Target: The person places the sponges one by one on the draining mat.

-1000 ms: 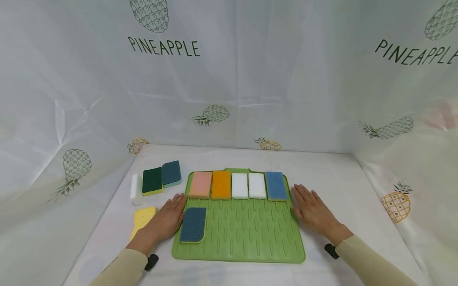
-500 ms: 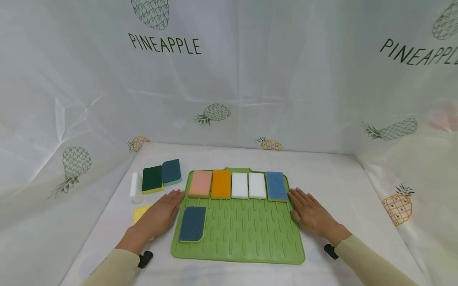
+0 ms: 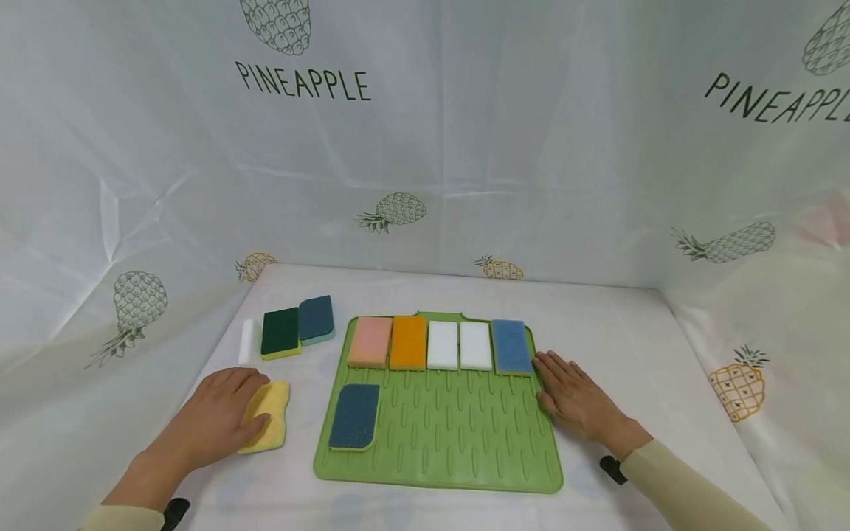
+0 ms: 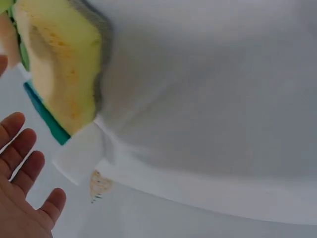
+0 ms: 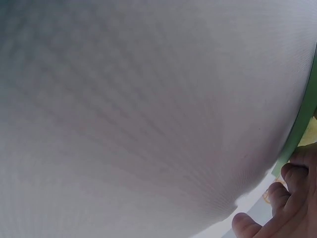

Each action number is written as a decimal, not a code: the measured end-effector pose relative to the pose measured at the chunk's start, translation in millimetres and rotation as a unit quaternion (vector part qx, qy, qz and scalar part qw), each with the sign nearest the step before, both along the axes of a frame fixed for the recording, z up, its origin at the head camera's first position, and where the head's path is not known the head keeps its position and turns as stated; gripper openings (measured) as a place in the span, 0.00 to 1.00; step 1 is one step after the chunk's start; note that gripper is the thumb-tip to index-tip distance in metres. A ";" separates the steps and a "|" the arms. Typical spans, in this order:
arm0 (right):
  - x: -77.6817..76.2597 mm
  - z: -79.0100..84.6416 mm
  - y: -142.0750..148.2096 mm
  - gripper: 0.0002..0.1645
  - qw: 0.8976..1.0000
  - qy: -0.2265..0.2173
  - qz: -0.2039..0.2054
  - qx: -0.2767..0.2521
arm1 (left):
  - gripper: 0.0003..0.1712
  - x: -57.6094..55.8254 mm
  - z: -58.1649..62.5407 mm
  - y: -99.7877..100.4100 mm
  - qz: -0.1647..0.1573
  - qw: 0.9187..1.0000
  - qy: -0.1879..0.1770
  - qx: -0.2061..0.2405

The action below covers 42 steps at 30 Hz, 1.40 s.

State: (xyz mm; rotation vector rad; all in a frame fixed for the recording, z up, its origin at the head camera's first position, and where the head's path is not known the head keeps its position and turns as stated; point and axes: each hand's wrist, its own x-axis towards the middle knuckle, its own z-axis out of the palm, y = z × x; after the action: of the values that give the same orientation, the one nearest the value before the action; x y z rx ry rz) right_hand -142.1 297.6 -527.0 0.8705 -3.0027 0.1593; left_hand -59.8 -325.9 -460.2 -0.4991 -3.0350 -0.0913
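Note:
My left hand (image 3: 215,417) hovers over the left edge of a yellow sponge (image 3: 271,413), covering part of it. The left wrist view shows its fingers (image 4: 22,151) spread apart, with a gap to the yellow sponge (image 4: 64,64). My right hand (image 3: 578,394) lies flat beside the right edge of a green ribbed mat (image 3: 465,428). Along the mat's back edge sit a pink sponge (image 3: 370,341), an orange sponge (image 3: 408,342), two white sponges (image 3: 443,344) and a blue sponge (image 3: 510,346). A dark blue sponge (image 3: 355,415) lies at the mat's left side.
Behind my left hand are a white block (image 3: 249,341), a dark green sponge (image 3: 281,332) with a yellow underside, and another dark blue sponge (image 3: 316,317). A white pineapple-print sheet (image 3: 372,147) rises behind and beside the white-covered table (image 3: 591,310).
My left hand has left the mat's left edge and moved left to the yellow sponge. The right hand has shifted slightly toward the mat and stays at its right edge.

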 end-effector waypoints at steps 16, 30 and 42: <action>2.4 -1.0 0.2 0.39 1.000 -0.010 -0.004 -0.006 | 0.58 12.4 -15.4 -11.6 0.045 0.997 -0.067 0.004; 3.4 0.5 0.8 0.39 1.000 -0.012 -0.004 0.002 | 0.60 35.4 -33.0 -10.2 0.043 0.999 0.009 0.023; 2.0 2.1 -0.5 0.38 1.000 0.002 0.003 0.000 | 0.66 23.4 -27.0 -10.1 0.048 0.998 0.000 0.038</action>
State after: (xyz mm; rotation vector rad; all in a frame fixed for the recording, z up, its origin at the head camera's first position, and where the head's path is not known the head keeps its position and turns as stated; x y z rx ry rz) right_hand -140.1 297.1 -524.9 0.8791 -2.9955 0.1585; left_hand -36.4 -336.0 -487.2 -0.3475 -3.0366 -0.2004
